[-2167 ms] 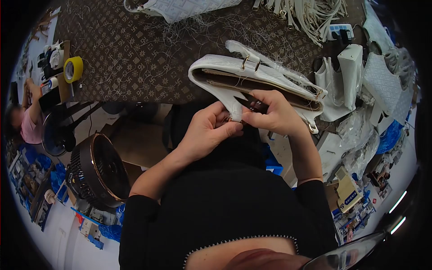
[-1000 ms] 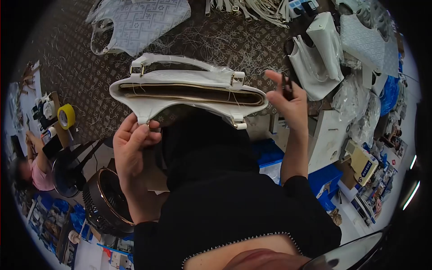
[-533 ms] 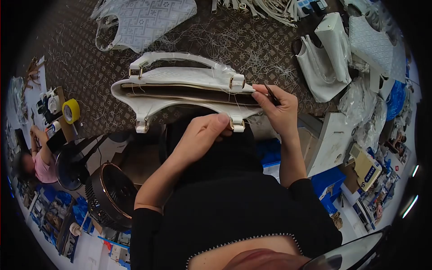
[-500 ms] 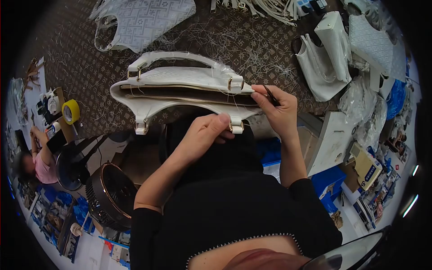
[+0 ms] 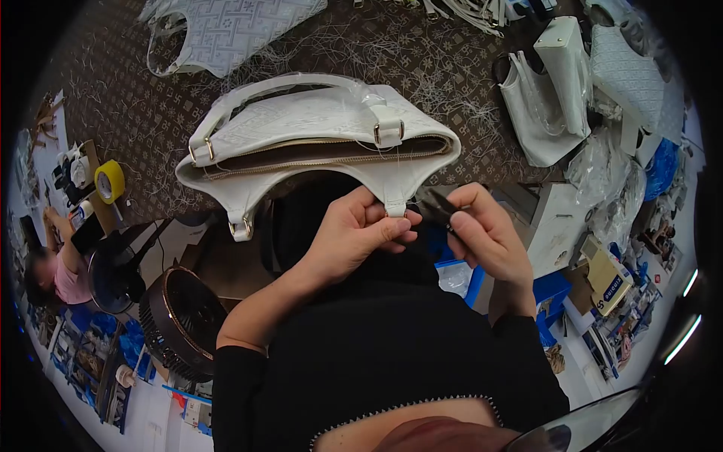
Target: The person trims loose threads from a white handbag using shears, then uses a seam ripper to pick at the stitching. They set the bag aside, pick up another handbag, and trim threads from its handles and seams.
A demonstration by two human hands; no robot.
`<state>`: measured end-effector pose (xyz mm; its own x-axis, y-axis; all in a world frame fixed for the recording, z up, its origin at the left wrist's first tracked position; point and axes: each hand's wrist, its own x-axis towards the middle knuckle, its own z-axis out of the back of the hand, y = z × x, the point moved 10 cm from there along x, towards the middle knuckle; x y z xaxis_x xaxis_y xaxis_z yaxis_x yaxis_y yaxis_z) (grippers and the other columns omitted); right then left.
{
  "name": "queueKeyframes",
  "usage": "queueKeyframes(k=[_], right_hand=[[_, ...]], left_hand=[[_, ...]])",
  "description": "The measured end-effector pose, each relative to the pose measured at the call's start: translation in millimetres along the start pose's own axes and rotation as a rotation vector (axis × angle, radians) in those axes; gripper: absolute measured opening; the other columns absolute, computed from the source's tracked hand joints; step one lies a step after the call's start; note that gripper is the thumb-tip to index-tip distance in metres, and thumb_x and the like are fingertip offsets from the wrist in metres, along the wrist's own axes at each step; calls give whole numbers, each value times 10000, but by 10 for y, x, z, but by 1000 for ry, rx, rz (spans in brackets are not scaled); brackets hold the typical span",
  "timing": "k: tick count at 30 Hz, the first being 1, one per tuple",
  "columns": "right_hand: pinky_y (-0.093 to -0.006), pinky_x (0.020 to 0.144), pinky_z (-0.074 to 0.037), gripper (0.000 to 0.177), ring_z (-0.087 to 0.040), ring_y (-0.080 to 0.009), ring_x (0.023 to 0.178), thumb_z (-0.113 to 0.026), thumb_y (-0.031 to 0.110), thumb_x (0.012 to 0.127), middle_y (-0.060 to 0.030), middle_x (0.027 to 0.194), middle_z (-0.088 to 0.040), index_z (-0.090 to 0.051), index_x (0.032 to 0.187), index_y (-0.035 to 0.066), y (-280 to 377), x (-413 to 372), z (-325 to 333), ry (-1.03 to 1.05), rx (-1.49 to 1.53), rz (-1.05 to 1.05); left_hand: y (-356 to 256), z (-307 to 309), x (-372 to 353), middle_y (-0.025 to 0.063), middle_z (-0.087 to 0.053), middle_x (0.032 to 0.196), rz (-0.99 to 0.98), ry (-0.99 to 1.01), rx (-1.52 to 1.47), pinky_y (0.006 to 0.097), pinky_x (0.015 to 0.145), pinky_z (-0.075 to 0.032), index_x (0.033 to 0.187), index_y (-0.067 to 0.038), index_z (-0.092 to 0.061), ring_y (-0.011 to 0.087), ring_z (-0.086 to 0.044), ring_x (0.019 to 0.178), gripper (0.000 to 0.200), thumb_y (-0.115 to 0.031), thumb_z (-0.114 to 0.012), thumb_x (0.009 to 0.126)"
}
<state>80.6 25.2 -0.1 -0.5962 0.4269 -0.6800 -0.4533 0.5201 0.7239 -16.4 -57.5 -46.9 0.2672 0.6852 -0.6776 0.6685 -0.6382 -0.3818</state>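
Observation:
A white handbag (image 5: 301, 124) with gold zippers and buckles lies at the table's near edge, its zipped opening facing me. My left hand (image 5: 360, 230) pinches the bag's near right strap tab below the opening. To its right, my right hand (image 5: 486, 233) holds small dark thread snips (image 5: 442, 203), their tips close to the strap tab. The near left tab with its gold buckle (image 5: 241, 226) hangs free. A plastic-wrapped handle (image 5: 301, 81) arches over the far side of the bag.
Loose threads litter the brown patterned tabletop (image 5: 422, 68). White bags (image 5: 542, 105) stand at right, and another bag (image 5: 226, 34) lies far left. Yellow tape (image 5: 110, 181) and a black fan (image 5: 183, 324) are at left, near a person in pink (image 5: 68, 275).
My right hand has let go of the bag's right end and moved down with the snips to the strap tab. The bag has turned slightly, and its right end now shows.

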Motion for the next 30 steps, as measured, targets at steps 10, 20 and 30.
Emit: queueKeyframes(k=[10, 20, 30], right_hand=[[-144, 403, -281, 281, -386, -6, 449, -426, 173, 927, 43, 559, -456, -405, 1175, 42, -76, 105, -220, 136, -93, -144], [-216, 452, -357, 273, -467, -64, 483, -428, 132, 907, 3, 526, -482, -437, 1156, 22, 42, 144, -244, 157, -254, -148], [-227, 456, -368, 272, -476, -77, 475, -432, 131, 908, -17, 525, -501, -435, 1157, 22, 71, 162, -241, 136, -321, -150]], left_hand=[[-18, 62, -6, 62, -612, 988, -52, -27, 34, 267, 716, -509, 1135, -8, -463, 140, -608, 864, 331, -102, -601, 849], [16, 87, -6, 54, -610, 972, -74, -43, 71, 252, 707, -506, 1145, -16, -469, 127, -605, 865, 319, -69, -577, 850], [1, 89, -1, 60, -615, 966, -116, -43, 80, 240, 690, -504, 1127, 0, -480, 115, -601, 853, 307, -52, -581, 843]])
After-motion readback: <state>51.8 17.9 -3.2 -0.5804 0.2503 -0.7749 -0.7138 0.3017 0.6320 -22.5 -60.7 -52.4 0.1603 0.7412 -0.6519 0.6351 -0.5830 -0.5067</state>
